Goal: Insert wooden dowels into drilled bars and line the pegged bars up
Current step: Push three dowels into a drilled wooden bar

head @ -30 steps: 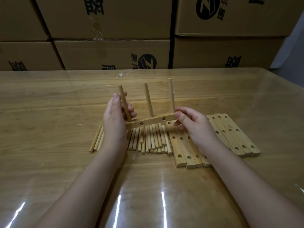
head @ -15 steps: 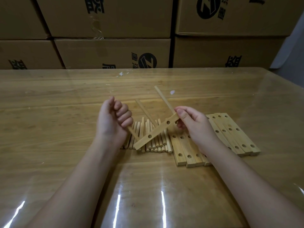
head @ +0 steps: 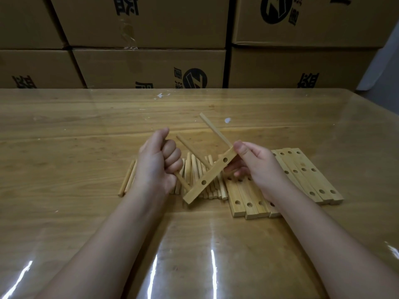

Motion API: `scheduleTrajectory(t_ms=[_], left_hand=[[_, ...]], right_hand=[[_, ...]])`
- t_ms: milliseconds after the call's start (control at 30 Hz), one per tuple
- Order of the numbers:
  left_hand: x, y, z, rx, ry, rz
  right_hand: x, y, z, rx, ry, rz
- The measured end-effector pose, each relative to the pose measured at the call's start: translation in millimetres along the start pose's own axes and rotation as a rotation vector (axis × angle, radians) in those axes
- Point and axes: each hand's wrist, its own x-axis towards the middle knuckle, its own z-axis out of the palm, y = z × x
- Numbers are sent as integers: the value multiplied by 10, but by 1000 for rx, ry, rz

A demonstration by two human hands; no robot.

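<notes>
A drilled wooden bar (head: pixel 210 175) hangs tilted above the table, its near end low at the left. My right hand (head: pixel 254 167) pinches its upper far end. Three dowels stick out of it toward the back left. My left hand (head: pixel 158 165) grips the lowest dowel (head: pixel 183 182) in a fist. The middle dowel (head: pixel 192 151) and the far dowel (head: pixel 216 130) stand free. Beneath lies a pile of loose dowels (head: pixel 194 169). Several drilled bars (head: pixel 302 175) lie side by side at the right, partly hidden by my right hand.
The glossy wooden table (head: pixel 86 130) reaches to stacked cardboard boxes (head: pixel 151 63) along its far edge. The table's right corner (head: pixel 345 93) curves away at the back. A small white scrap (head: pixel 227 120) lies beyond the bar.
The pegged bar has tipped from level with upright dowels to a steep diagonal, dowels leaning back left. My left hand has closed into a fist round the lowest dowel.
</notes>
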Motion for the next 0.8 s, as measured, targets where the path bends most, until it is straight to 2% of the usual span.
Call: scheduleTrajectory(t_ms=[200, 400, 533, 667, 800], left_hand=[[-182, -247, 164, 51, -155, -17], [-33, -58, 63, -97, -42, 42], [2, -81, -7, -132, -54, 22], [54, -106, -10, 13, -15, 103], [28, -153, -19, 280, 0, 172]], right_hand=[[9, -11, -3, 44, 28, -14], [6, 4, -18, 62, 94, -23], [-1, -13, -7, 47, 92, -4], [-1, -18, -3, 47, 98, 35], [-40, -71, 7, 106, 129, 82]])
